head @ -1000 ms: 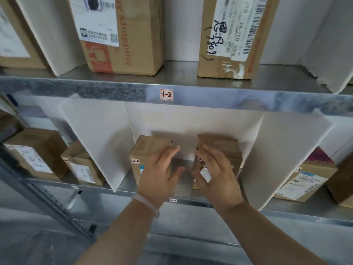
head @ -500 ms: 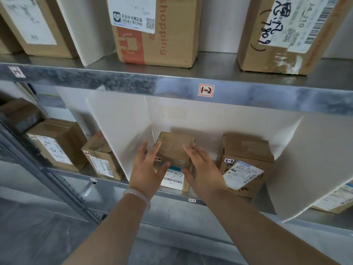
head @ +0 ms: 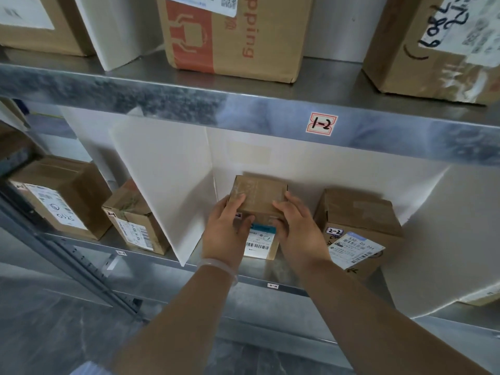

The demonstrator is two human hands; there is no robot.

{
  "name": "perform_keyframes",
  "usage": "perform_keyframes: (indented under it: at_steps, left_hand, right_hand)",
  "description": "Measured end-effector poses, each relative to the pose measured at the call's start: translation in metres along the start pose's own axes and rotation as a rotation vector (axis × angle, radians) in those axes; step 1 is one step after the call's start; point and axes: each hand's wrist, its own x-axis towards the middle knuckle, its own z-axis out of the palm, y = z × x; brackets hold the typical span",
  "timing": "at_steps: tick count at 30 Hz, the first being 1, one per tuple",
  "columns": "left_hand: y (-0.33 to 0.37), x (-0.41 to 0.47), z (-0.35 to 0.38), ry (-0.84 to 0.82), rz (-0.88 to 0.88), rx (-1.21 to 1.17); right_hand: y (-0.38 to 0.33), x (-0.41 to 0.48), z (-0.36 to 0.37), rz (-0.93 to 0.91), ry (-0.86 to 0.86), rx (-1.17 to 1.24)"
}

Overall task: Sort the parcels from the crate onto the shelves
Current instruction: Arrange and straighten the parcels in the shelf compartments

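Just right of the white divider [head: 167,190], the left hand [head: 226,234] grasps the left side of the small labelled parcel [head: 259,196], and the right hand [head: 297,231] grasps its right side. The parcel stands on the lower shelf [head: 286,273] straight ahead, equally near to both hands and apart from the parcel marked 2-2 [head: 359,223]. Its long axis seems to run back toward the wall, and both forearms reach forward.

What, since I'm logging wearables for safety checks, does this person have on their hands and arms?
Both forearms are bare, with no sleeves in view. The left hand and the right hand are ungloved, and no rings show. The only item worn is a thin pale translucent bracelet round the left wrist.
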Motion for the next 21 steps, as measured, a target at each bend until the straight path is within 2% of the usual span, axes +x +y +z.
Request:
perform_keyframes:
  at_steps: [7, 13, 17, 21]
  left_hand:
    - [0.003, 0.001, -0.003, -0.040, 0.024, 0.023]
    - [0.005, -0.016, -0.031, -0.037, 0.048, 0.159]
    - [0.003, -0.046, -0.072, 0.067, 0.166, 0.245]
    - [-0.011, -0.071, -0.119, 0.168, 0.151, 0.381]
  right_hand:
    - [-0.004, 0.001, -0.006, 0.016, -0.045, 0.005]
    - [-0.017, -0.017, -0.018, -0.124, -0.023, -0.131]
    - [-0.038, -0.042, -0.008, -0.346, 0.035, -0.096]
    - [-0.071, -0.063, 0.020, -0.403, -0.110, -0.062]
